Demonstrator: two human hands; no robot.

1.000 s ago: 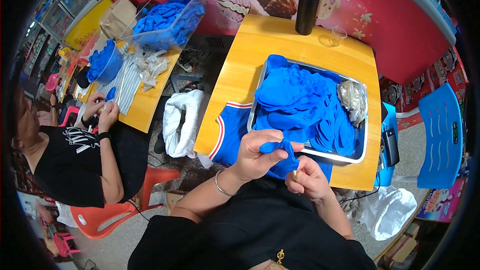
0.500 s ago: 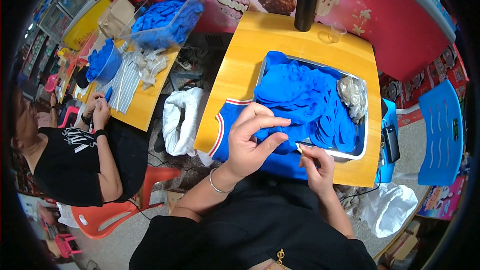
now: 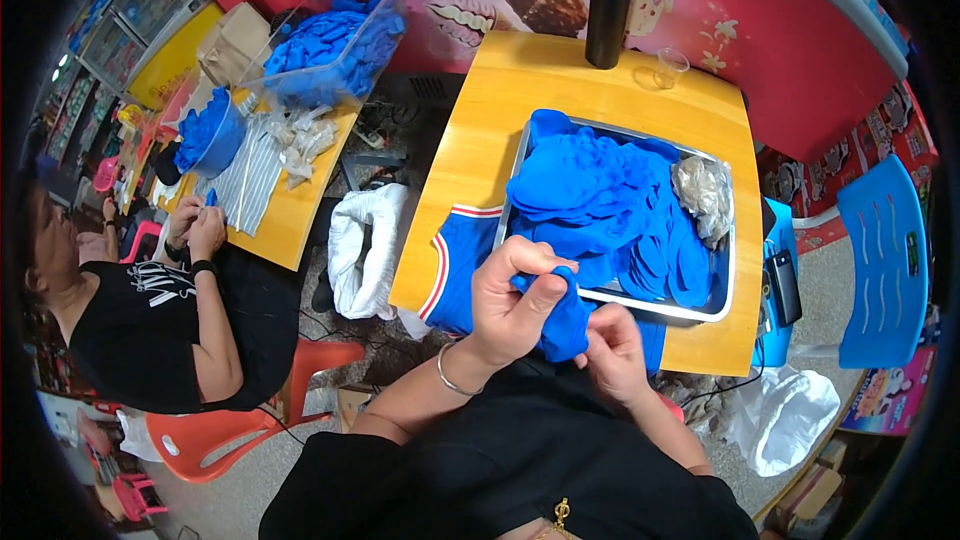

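Thumb and fingers of the left hand (image 3: pixel 508 308), closer together than half a second earlier, pinch a bunched, soft blue fabric piece (image 3: pixel 566 326) just below frame centre, the right hand (image 3: pixel 617 358) at its edge, grip unclear.

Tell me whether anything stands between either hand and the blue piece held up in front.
Nothing visible does: the left hand holds the blue piece, and the slightly blurred right hand is at its lower edge.

Blue piece (image 3: pixel 568 325) partly hidden behind left grip (image 3: pixel 508 308)
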